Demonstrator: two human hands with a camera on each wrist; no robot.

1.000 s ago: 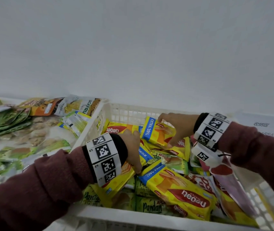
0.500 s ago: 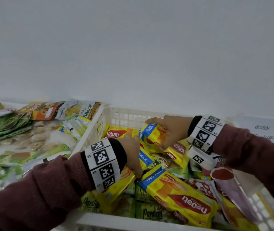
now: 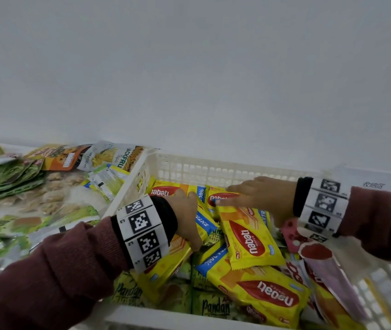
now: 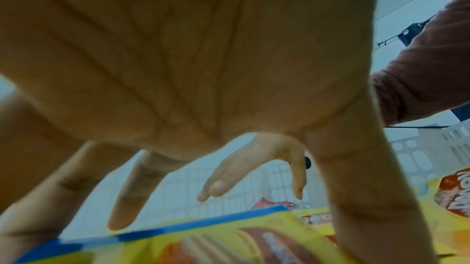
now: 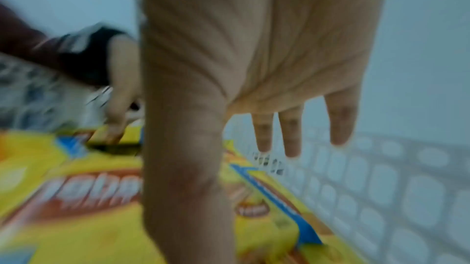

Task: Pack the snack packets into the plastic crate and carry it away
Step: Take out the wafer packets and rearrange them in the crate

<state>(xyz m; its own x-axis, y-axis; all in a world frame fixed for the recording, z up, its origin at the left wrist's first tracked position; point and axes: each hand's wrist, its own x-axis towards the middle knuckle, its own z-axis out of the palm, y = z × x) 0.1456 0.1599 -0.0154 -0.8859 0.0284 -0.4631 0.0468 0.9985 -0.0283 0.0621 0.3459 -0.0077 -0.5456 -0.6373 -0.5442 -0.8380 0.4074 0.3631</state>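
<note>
"nabati" on yellow wafer packets (image 3: 249, 241); "Pandan" on green packets (image 3: 215, 306); "JACKFRU" on a white pouch (image 3: 116, 156) outside the crate.

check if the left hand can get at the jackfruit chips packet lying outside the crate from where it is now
Probably yes, but not directly. The left hand is down inside the crate, resting on yellow wafer packets. The jackfruit packet lies uncovered just beyond the crate's left wall, so the hand would first have to lift over that wall.
</note>
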